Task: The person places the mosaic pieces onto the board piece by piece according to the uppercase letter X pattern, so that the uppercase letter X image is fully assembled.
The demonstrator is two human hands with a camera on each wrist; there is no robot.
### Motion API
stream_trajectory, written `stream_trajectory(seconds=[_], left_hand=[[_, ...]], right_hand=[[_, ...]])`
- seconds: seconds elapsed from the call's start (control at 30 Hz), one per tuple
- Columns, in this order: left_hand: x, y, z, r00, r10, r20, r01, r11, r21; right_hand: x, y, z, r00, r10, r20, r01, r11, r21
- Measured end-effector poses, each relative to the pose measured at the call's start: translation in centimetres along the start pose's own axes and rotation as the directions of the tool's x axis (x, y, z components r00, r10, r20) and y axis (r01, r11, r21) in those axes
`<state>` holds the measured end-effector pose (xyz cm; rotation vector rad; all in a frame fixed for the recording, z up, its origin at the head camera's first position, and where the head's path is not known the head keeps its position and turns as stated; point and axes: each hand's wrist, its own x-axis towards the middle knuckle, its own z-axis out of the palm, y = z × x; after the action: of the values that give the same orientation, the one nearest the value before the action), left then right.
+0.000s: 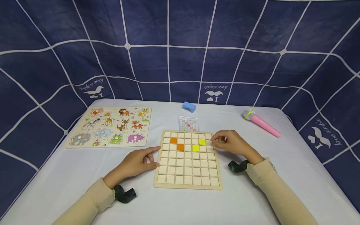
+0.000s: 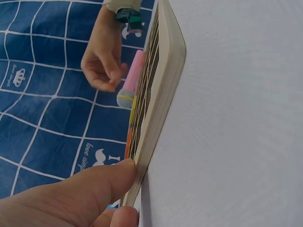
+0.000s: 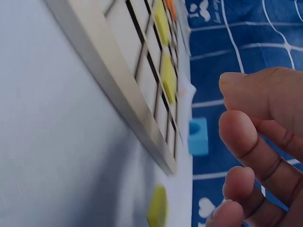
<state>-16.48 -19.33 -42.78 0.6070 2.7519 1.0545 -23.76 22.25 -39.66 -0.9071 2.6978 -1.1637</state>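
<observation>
A wooden grid board [image 1: 188, 186] lies flat on the table, filled with plain square tiles. Two orange tiles [image 1: 180, 147] and two yellow tiles [image 1: 202, 142] show in its upper rows. My left hand [image 1: 137, 162] touches the board's left edge with thumb and index finger. Near the board's upper right corner hovers my right hand [image 1: 232, 143], fingers bent. Its thumb [image 3: 262, 92] and fingertips stand apart in the right wrist view, with nothing visible between them. A loose yellow tile [image 3: 158, 206] lies beside the board, partly hidden by that hand in the head view.
Behind the board lies a printed pattern card [image 1: 189, 123], with a blue arch block [image 1: 188, 107] beyond it. An animal peg puzzle [image 1: 105, 126] sits at the left. On the right rests a pink toy microphone [image 1: 264, 125]. A dark blue checked cloth [image 1: 185, 62] hangs behind the table.
</observation>
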Motion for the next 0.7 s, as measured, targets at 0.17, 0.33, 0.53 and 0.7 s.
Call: stream_trajectory(seconds=[0.17, 0.33, 0.53, 0.7], left_hand=[[0.0, 0.0, 0.0, 1.000, 0.000, -0.002, 0.000, 1.000, -0.001], [0.0, 0.1, 0.0, 1.000, 0.009, -0.007, -0.009, 1.000, -0.007], [0.0, 0.1, -0.1, 1.000, 0.006, -0.006, -0.007, 1.000, -0.006], [0.0, 0.1, 0.0, 1.000, 0.004, -0.006, -0.004, 1.000, -0.005]], right_hand=[[-0.7, 0.5, -1.6, 0.997, 0.040, -0.066, -0.042, 0.999, -0.026], [-1.2, 1.0, -3.1, 0.991, 0.076, -0.107, -0.082, 0.995, -0.053], [-1.8, 2.3, -4.7, 0.978, 0.161, -0.129, -0.171, 0.983, -0.067], [-2.3, 3.8, -5.5, 0.960, 0.255, -0.116, -0.267, 0.959, -0.096]])
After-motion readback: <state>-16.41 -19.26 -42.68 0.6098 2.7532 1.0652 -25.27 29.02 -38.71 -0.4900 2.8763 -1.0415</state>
